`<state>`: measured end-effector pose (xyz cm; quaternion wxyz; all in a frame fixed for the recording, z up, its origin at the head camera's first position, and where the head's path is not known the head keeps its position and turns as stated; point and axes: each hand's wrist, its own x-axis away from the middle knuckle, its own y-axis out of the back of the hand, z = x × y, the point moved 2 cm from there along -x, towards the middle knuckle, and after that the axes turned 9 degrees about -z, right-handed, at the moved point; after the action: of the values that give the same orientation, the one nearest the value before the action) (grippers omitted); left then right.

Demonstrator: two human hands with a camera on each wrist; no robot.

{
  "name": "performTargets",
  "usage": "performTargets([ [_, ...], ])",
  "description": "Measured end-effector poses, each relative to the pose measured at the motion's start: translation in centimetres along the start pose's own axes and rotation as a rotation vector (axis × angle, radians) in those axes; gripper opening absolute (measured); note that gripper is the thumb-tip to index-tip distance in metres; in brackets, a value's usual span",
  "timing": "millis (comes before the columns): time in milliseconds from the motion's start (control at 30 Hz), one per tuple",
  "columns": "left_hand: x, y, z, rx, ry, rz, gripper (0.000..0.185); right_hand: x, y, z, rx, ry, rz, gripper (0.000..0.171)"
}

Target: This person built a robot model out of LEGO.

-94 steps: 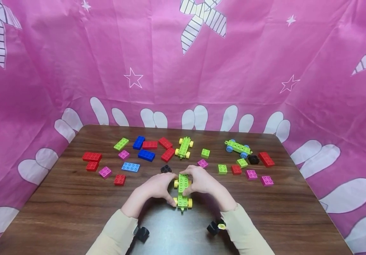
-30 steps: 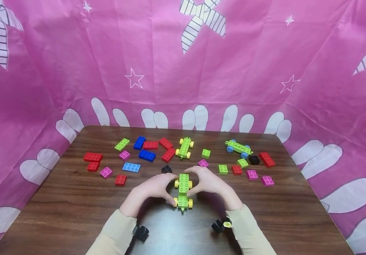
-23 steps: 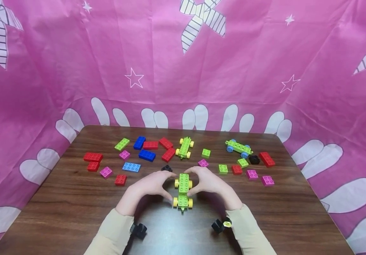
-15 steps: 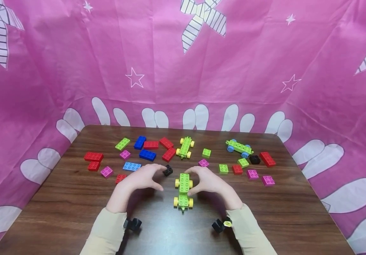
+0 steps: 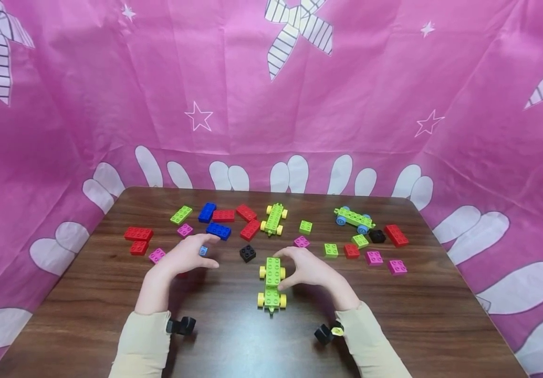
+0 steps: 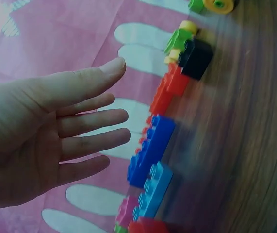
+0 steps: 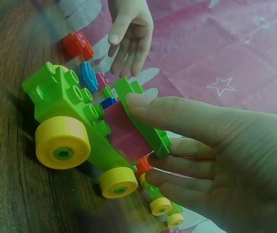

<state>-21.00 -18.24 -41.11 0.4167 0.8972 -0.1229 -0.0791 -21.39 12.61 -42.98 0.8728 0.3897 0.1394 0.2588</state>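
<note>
Two hands stand apart: the right hand (image 5: 306, 268) grips the green brick (image 5: 273, 269) by its ends, where it sits raised on the wheeled base (image 5: 272, 300) mid-table; the left hand (image 5: 186, 256), released, fingers straight, hovers around the light blue brick (image 5: 203, 251) and partly hides it. Steadying the build like this looks wise (those yellow wheels (image 5: 261, 300) could roll under a sideways push), so any pressing is best done straight down, studs lined up first. Should the left hand lift something, gripping its long sides would spare the pink brick (image 5: 157, 255) close by. Bare wood on the near side of the black brick (image 5: 248, 254) gives a low path between the hands; the table's far edge (image 5: 271, 191) lies well apart, its near edge out of view.
</note>
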Motion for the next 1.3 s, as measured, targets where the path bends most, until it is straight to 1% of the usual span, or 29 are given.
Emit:
performTargets([
  [133,0.1,0.4,0.9,0.019,0.017,-0.021,0.060,0.0,-0.1,0.0,-0.001,-0.004,0.002,0.070],
  [300,0.3,0.6,1.9,0.026,-0.008,-0.033,0.054,0.1,0.0,0.0,0.001,-0.006,-0.007,0.070],
  [433,0.7,0.9,2.9,0.017,-0.008,-0.046,0.049,0.1,0.0,0.0,-0.002,-0.008,-0.001,0.070],
  [600,1.2,1.5,3.8,-0.009,0.006,-0.032,0.051,0.1,-0.1,0.0,-0.004,-0.014,0.002,0.070],
  [900,1.9,1.6,5.5,-0.064,-0.046,0.002,0.054,0.1,-0.1,0.0,-0.015,-0.015,-0.002,0.070],
  [1033,2.1,1.6,6.0,-0.081,-0.048,0.010,0.055,0.1,-0.1,0.0,-0.015,-0.019,0.001,0.070],
  [1300,2.3,1.3,6.3,-0.112,0.015,0.046,0.053,0.1,-0.1,0.1,-0.022,-0.021,0.012,0.069],
])
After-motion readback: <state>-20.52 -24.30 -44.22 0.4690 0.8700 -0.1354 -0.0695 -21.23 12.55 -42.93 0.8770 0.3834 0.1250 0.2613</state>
